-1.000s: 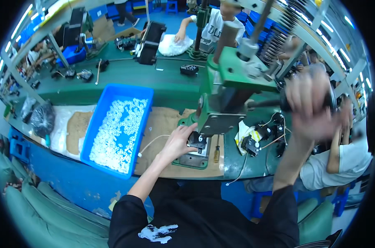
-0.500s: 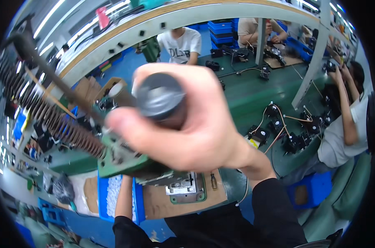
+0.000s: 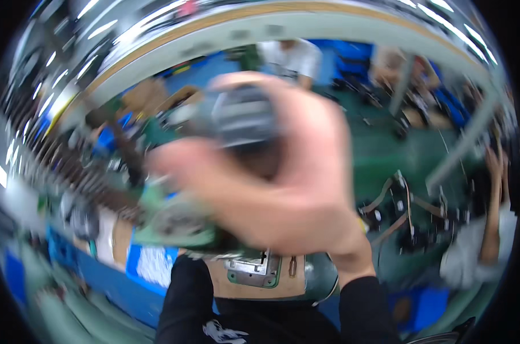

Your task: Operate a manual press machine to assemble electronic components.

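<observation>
My right hand [image 3: 314, 166] is wrapped round the black, round-ended handle [image 3: 245, 117] of a green hand press, high and close to the camera, blurred by motion. Below and left of it is the press's green head [image 3: 179, 223]. A rusty coil spring [image 3: 82, 180] slants off to the left, smeared. Under the head, a silvery metal fixture [image 3: 251, 266] sits on a green base. My left arm, in a black sleeve [image 3: 188, 286], reaches up to the press; the head hides my left hand. Whether anything lies in the fixture cannot be made out.
A blue bin [image 3: 132, 261] of small white pieces stands left of the fixture. To the right lies a screwdriver [image 3: 293, 266] on brown board. Black parts with cables [image 3: 406, 209] cover the green bench at right. A white shelf post [image 3: 463, 143] rises there. Co-workers sit across and at right.
The whole view has shifted and blurred. My right hand, still round the handle, appears slightly further right. My left forearm, bare below the press before, is now hidden, with only the sleeve showing.
</observation>
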The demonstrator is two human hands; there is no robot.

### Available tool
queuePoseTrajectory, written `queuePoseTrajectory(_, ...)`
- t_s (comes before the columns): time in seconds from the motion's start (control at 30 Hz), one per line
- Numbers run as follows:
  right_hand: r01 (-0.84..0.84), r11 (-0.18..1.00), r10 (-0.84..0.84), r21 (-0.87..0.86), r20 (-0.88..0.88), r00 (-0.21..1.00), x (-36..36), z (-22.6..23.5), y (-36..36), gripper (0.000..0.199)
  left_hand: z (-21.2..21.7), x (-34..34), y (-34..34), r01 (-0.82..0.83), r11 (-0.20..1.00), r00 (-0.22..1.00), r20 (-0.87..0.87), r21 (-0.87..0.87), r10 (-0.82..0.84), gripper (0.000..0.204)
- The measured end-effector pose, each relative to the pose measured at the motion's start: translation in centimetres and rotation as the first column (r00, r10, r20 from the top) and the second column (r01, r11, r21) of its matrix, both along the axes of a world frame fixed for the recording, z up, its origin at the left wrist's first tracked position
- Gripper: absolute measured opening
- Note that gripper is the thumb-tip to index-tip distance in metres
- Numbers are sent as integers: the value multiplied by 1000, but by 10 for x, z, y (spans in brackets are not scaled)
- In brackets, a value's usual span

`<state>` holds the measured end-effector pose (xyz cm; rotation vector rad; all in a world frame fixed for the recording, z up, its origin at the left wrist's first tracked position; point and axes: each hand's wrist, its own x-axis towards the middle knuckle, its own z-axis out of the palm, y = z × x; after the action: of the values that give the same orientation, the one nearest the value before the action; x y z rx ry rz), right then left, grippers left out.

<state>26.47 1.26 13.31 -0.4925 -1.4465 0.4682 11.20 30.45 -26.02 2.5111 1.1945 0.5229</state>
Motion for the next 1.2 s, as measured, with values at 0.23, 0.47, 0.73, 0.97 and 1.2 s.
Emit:
queuePoseTrajectory(0.23,-77,977,13,-198,-306,952,-24,1,-14,29,-9,-61,16,-33,977,976,219,212,-15,54)
queuePoseTrajectory(0.47,71,995,-64,73,-101,993,-17,-27,-33,34,83,-126,4,48,996,935,347,79,-73,54)
queuePoseTrajectory(0.73,372,913,-353,168,-132,926,-6,-32,-41,27,17,-164,-5,-271,869,961,176,415,215,44)
queuePoseTrajectory(0.97,649,746,-602,151,-267,753,2,-31,-49,22,-17,-160,2,-425,789,864,458,444,208,52)
queuePoseTrajectory(1.2,814,581,-814,-18,-33,580,-6,-25,-57,48,-7,-154,1,-422,805,857,474,416,204,46)
